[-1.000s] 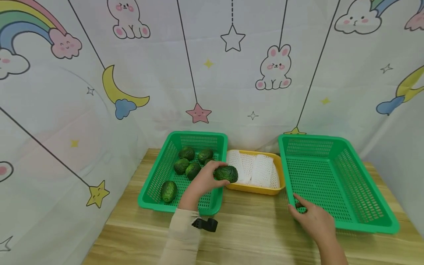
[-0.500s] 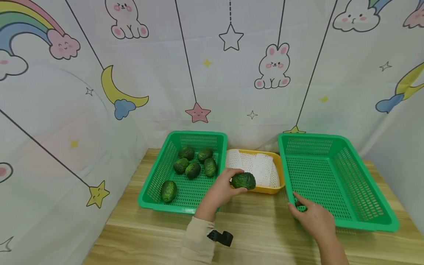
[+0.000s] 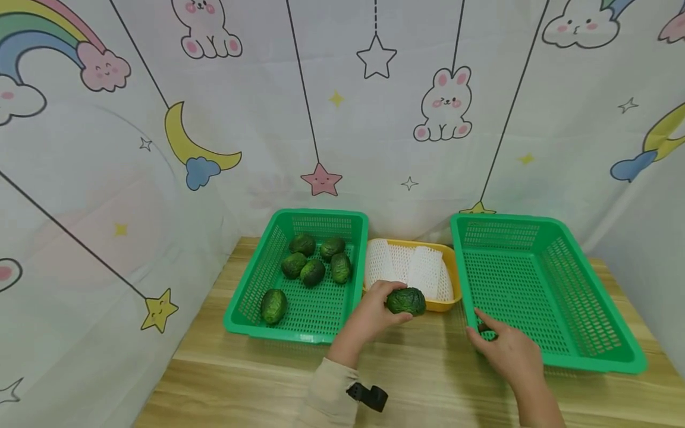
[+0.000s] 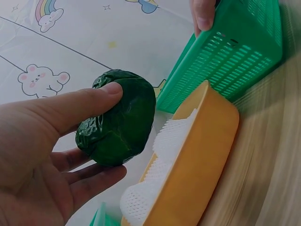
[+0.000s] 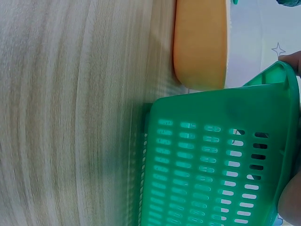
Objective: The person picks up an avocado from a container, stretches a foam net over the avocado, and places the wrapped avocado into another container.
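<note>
My left hand [image 3: 374,310] pinches a dark green avocado [image 3: 405,301] with shiny, wrinkled skin, above the front edge of the yellow tray [image 3: 440,307]. In the left wrist view the thumb lies on top of the avocado [image 4: 124,122] and the fingers sit beneath it. My right hand [image 3: 511,355] grips the rim of the right green basket [image 3: 594,364] at its near left corner. Several more avocados lie in the left green basket [image 3: 299,337], one [image 3: 274,306] apart from the others near the front. No avocado shows inside the right basket.
White foam net sleeves [image 3: 425,273] lie in the yellow tray between the two baskets. All stand on a wooden table [image 3: 423,368] against a cartoon-printed cloth [image 3: 267,107]. A black strap device [image 3: 368,396] is on my left wrist.
My left hand has carried the avocado out from above the left basket, rightward and a little nearer, to the tray's front. My right hand stays on the basket rim.
</note>
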`<state>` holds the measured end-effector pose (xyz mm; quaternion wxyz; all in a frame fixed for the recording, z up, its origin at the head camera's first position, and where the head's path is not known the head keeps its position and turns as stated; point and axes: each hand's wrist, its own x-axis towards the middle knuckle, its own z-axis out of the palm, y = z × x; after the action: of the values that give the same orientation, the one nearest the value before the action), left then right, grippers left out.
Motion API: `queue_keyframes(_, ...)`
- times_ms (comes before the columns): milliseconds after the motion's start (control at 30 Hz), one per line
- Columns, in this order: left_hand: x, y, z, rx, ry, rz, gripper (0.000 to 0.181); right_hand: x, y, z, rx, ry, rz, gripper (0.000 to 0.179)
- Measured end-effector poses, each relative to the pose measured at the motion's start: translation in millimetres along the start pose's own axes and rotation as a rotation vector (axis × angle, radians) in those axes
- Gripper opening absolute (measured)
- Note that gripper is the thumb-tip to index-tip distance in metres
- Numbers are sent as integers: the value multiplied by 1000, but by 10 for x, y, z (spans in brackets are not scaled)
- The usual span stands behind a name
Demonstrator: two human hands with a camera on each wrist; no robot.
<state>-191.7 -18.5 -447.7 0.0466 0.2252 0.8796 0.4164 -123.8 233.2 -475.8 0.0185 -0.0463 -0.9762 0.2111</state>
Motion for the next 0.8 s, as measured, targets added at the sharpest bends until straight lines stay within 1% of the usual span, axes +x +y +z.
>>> queue_keyframes(167, -6, -23, 59, 5, 14, 3, 50, 0, -1, 7, -1, 14, -4, 64)
queue_keyframes(333, -19, -37, 132, -5, 33, -24, 51, -4, -9, 8, -1, 8, 3, 65)
queue_keyframes(633, -53, -47, 326, -22, 36, -39, 49, -2, -14, -7, -3, -15, 12, 67)
queue_keyframes(800, -58, -123, 456, -18, 35, -86, 50, -1, -10, -5, -8, -19, 9, 67)
